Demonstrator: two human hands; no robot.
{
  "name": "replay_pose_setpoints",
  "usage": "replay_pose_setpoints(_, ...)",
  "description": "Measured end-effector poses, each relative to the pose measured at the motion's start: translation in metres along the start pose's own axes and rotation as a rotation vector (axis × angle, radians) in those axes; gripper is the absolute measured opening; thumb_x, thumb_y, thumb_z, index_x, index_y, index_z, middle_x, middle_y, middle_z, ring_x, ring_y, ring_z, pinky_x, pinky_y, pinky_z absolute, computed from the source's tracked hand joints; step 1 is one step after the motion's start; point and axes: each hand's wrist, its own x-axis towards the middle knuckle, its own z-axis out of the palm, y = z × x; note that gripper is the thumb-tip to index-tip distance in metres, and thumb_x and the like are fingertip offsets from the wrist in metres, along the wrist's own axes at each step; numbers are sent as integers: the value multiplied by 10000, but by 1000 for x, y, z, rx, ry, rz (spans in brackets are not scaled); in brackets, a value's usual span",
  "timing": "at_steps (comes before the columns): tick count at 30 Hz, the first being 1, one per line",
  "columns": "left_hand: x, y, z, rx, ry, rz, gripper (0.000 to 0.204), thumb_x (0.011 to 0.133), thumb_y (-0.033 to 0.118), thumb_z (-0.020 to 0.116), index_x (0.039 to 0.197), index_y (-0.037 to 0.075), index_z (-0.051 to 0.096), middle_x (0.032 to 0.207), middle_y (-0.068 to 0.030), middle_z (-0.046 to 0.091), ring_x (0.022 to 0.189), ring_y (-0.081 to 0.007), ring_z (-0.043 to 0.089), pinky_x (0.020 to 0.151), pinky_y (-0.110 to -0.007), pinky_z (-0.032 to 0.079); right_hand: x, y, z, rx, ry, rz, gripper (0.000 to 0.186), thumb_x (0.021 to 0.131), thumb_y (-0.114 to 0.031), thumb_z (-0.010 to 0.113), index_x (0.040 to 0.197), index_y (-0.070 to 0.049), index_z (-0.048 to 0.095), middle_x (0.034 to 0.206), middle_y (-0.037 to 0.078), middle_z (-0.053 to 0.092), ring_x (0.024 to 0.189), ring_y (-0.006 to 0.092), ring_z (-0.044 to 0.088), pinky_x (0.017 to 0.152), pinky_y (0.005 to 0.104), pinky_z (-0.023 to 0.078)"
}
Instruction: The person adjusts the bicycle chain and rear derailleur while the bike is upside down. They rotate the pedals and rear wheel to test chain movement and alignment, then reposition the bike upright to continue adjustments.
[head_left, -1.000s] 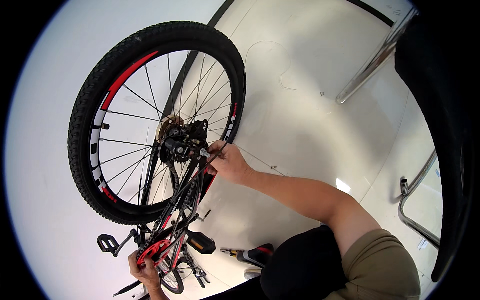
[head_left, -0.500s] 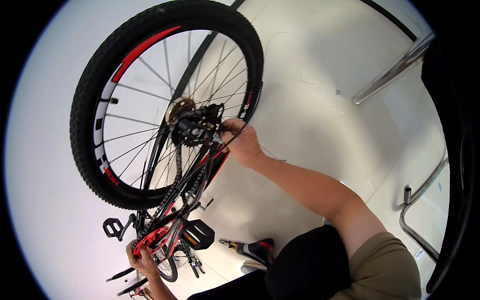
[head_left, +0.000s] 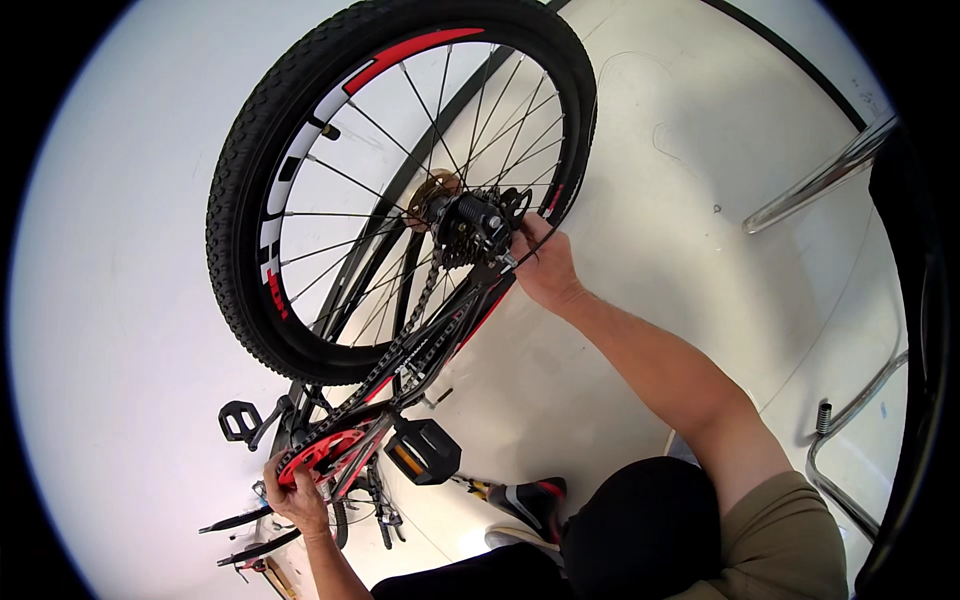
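Note:
A black bicycle with red trim fills the left and middle, its knobby rear wheel (head_left: 235,130) uppermost. At the red chainring (head_left: 345,448), my left hand (head_left: 300,500) is closed, thumb and fingers pinching its near left edge beside the chain (head_left: 425,300). My right hand (head_left: 548,268) is closed on the rear derailleur (head_left: 482,222) at the wheel's hub, with its fingertips partly hidden behind the mechanism. A thin black cable passes by that hand. The black pedal (head_left: 423,452) with an amber reflector sticks out between my hands.
A second black pedal (head_left: 240,422) stands out on the left. A chromed tube leg (head_left: 800,190) and a bent metal tube (head_left: 850,500) stand at the right. My shoe (head_left: 530,500) is on the pale floor. A dark strip (head_left: 450,115) runs behind the wheel.
The bicycle and both hands appear farther right in the picture, as the view has shifted. The left hand stays at the chainring, the right hand at the derailleur.

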Motion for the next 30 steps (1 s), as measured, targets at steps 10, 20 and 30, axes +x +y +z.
replay_pose_setpoints(10, -2, -5, -4, -66, -23, 7, 194, 970, 102, 682, 1127, -6, 645, 1012, -71, 657, 777, -131, 639, 649, -245, 555, -1, -9, -13, -295, -34, -162, 55, 955, -56, 612, 978, -6, 605, 741, 213, 635, 684, 427, 641, 623, 454, 509)
replay_pose_setpoints(20, -4, -8, -19, -53, -92, -70, 396, 1014, 320, 718, 1218, -10, 635, 1153, -91, 669, 968, -153, 629, 868, -293, 531, 2, -3, -8, -159, 52, -122, 122, 948, 11, 623, 1068, -14, 615, 824, 139, 664, 691, 263, 652, 634, 370, 524)
replay_pose_setpoints(30, -21, 23, -7, -174, -27, -250, 343, 1083, 121, 567, 1399, -5, 530, 1195, -100, 673, 967, -145, 663, 843, -271, 556, -1, 3, -5, -57, 8, 7, 201, 954, 77, 618, 1122, -32, 638, 927, 4, 647, 777, 81, 591, 700, 269, 506)
